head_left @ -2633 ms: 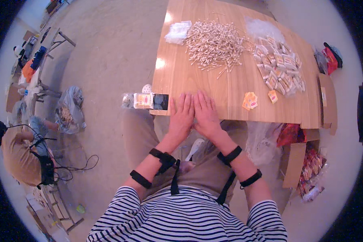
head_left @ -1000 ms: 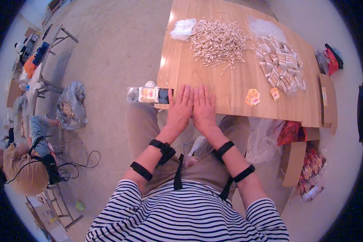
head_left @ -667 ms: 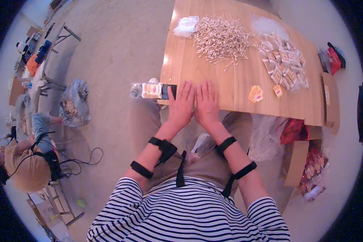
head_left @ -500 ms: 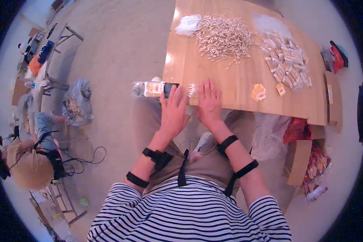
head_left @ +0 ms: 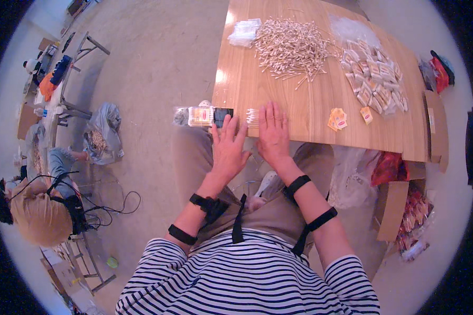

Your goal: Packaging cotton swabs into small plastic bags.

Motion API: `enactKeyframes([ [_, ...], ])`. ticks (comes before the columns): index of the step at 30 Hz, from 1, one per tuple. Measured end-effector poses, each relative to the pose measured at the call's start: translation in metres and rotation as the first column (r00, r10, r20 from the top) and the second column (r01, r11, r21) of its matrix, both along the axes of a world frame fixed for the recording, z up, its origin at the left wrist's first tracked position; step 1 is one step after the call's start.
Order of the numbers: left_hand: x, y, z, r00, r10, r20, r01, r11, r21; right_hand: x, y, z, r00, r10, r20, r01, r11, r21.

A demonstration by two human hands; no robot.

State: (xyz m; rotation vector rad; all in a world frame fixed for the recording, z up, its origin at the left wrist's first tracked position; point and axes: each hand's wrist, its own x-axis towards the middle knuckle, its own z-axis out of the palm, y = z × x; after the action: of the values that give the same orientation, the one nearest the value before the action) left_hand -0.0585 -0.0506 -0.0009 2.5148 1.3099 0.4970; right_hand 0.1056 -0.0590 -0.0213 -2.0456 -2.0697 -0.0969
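My right hand point(head_left: 274, 131) lies with its fingers stretched flat at the table's near edge. A short row of cotton swabs point(head_left: 252, 116) sticks out to the left from beneath or beside its fingers; their other ends are hidden. My left hand point(head_left: 228, 152) is open, fingers apart, with its fingertips at the edge of a flat black object point(head_left: 223, 115). Just left of that object, a packet of cotton swabs point(head_left: 200, 116) with a yellow and white card juts past the table's left edge, clear plastic around its far-left end.
A large heap of loose cotton swabs point(head_left: 291, 50) covers the far middle of the table point(head_left: 299, 102). Empty clear bags point(head_left: 245, 32) lie to its left. Filled swab packets point(head_left: 373, 76) are piled at the right, near small yellow cards point(head_left: 337, 119). A co-worker point(head_left: 42, 210) sits at far left.
My left hand has drawn back slightly toward me, its fingers spreading more, so more of the flat black object shows. My right hand and the row of swabs stay nearly in place.
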Motion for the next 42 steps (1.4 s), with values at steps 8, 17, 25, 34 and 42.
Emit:
enactKeyframes([
  [8,0.004,0.003,0.007,0.999,-0.007,0.039,0.008,1.0,-0.013,0.0,0.0,-0.001,0.999,-0.012,0.034,0.012,1.0,-0.004],
  [17,0.01,0.004,-0.003,1.0,0.013,0.001,-0.013,1.0,0.0,0.001,0.0,-0.002,1.0,-0.004,0.004,0.004,1.0,-0.004],
  [25,0.008,0.011,-0.002,1.0,0.026,-0.004,-0.026,0.999,-0.033,0.0,0.001,-0.004,1.0,-0.004,0.024,0.003,1.0,0.018],
  [34,0.008,0.009,-0.005,1.0,0.012,-0.008,-0.012,0.999,-0.031,0.0,0.001,-0.005,0.998,-0.01,0.059,0.008,1.0,0.022],
  [42,0.013,0.016,-0.002,1.0,0.0,0.01,0.0,1.0,-0.026,0.0,0.001,0.0,1.0,-0.013,0.027,0.013,1.0,-0.018],
])
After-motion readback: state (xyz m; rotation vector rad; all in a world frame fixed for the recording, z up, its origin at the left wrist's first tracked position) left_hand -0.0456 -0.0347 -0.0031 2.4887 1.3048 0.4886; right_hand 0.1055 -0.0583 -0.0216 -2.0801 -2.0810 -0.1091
